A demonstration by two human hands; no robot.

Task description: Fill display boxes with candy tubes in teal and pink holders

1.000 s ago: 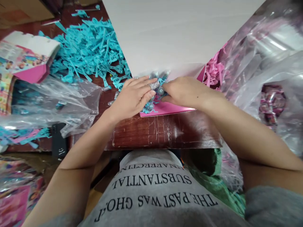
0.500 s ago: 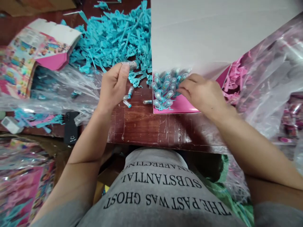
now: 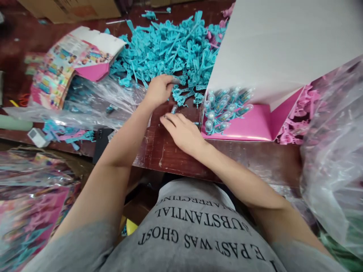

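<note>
My left hand (image 3: 159, 90) is closed around a small glittery vial (image 3: 175, 80), at the near edge of a heap of turquoise plastic pieces (image 3: 170, 53). My right hand (image 3: 181, 130) lies on the dark wooden table (image 3: 159, 147) with its fingers stretched toward a few loose vials (image 3: 174, 109). To its right an open pink box (image 3: 249, 122) holds several clear vials with turquoise caps (image 3: 222, 109).
The box's white lid (image 3: 272, 49) stands up behind it. A printed carton (image 3: 68, 60) and clear plastic bag (image 3: 93, 105) lie at left, a black phone (image 3: 100, 139) at the table edge. Pink plastic pieces (image 3: 297, 117) and more plastic bags (image 3: 334, 151) sit at right.
My right hand left the vials in the pink box and moved left onto the table near the loose vials. My left hand carried its vial further away, up to the turquoise heap.
</note>
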